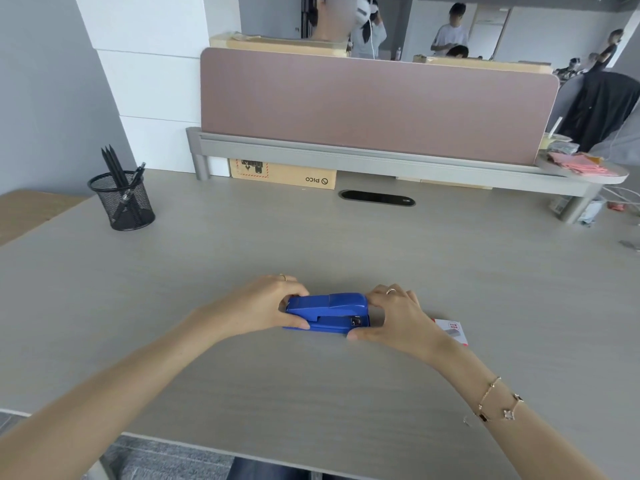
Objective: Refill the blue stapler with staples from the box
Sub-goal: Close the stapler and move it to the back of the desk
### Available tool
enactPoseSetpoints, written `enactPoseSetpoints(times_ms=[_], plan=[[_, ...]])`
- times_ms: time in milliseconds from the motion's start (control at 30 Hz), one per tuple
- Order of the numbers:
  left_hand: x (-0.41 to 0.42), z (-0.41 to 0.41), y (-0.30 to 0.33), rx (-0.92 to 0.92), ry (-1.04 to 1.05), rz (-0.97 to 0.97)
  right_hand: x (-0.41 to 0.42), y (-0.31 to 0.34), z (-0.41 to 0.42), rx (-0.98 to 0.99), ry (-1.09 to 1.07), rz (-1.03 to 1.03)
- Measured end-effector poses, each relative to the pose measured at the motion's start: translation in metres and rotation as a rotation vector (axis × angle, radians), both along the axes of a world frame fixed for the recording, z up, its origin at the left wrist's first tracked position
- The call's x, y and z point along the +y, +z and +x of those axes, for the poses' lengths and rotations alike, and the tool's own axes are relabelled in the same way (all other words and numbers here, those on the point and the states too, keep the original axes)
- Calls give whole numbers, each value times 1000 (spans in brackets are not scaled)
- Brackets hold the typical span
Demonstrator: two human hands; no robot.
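Observation:
The blue stapler (329,311) lies closed on the grey desk (311,375), lengthwise from left to right. My left hand (263,306) wraps its left end, thumb at the front and fingers behind. My right hand (398,317) cups its right end, thumb low at the front corner. A small white and red staple box (453,330) lies flat on the desk just right of my right hand, partly hidden by my wrist.
A black mesh pen cup (123,200) with pencils stands at the back left. A pink divider panel (377,102) on a grey shelf (346,157) runs along the back, with a cardboard box (284,173) under it. A cable slot (377,198) sits mid-back.

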State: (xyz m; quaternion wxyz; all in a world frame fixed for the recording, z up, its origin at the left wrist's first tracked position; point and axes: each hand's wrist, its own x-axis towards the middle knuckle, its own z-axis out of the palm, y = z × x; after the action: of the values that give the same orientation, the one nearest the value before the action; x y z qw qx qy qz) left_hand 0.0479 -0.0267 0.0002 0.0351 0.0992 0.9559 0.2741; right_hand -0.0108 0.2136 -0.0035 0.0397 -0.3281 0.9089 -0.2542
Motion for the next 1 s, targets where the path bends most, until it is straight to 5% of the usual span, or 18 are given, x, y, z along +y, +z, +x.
enactPoseSetpoints(times_ms=[233, 1000], plan=[[-3, -2, -10, -17, 40, 212, 0, 2, -4, -65, 38, -29], [-7, -137, 33, 74, -2, 201, -8, 38, -123, 50, -44, 20]])
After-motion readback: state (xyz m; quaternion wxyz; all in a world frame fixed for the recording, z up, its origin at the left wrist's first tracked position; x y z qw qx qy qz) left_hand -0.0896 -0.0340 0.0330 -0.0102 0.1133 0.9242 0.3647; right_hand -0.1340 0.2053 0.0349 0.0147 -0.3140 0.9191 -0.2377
